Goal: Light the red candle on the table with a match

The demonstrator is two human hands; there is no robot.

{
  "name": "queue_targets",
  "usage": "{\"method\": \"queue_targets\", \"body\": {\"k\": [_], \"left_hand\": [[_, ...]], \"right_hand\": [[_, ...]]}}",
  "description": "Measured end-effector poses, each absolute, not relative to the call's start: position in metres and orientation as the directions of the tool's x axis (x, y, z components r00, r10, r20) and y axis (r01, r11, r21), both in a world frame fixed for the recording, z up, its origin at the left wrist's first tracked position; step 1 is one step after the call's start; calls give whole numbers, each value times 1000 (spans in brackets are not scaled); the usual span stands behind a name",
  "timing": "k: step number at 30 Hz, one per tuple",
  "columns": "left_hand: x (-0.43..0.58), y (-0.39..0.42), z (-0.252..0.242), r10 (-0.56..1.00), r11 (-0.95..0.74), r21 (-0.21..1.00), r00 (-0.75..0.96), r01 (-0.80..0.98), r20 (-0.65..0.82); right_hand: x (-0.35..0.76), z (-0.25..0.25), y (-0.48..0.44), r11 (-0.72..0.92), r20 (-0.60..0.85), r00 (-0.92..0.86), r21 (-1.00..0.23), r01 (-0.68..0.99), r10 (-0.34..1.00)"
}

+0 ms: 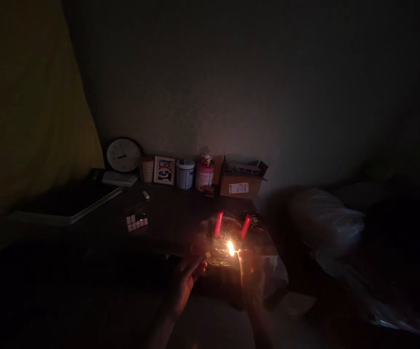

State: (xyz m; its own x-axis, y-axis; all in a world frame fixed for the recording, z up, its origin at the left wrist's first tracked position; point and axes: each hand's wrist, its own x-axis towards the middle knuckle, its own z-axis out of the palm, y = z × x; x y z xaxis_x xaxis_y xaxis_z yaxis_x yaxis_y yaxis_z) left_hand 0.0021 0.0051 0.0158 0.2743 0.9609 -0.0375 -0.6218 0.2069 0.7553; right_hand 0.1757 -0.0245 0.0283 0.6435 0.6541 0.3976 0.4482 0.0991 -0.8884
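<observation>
In a darkened room, the left hand [188, 280] pinches a small pale block [207, 254] at its fingertips, just left of a flame [230, 248]. The right hand [249, 274], blurred and dim, sits just right of and below the flame; whether its fingers close on anything cannot be told. Two red candles [219, 224] stand unlit just behind the flame on a dark table [173, 213]. Farther behind the flame a cardboard box [241, 184] sits against the wall, a clock [123, 155] well to the flame's left.
</observation>
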Motion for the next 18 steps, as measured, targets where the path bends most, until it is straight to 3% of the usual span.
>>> {"method": "queue_targets", "body": {"k": [8, 18], "left_hand": [[2, 10, 6, 955, 237, 741, 290, -629, -59], [9, 15, 7, 964, 260, 691, 224, -674, -144]], "right_hand": [[181, 17, -22, 184, 404, 661, -907, 378, 632], [180, 31, -31, 216, 388, 598, -915, 341, 701]]}}
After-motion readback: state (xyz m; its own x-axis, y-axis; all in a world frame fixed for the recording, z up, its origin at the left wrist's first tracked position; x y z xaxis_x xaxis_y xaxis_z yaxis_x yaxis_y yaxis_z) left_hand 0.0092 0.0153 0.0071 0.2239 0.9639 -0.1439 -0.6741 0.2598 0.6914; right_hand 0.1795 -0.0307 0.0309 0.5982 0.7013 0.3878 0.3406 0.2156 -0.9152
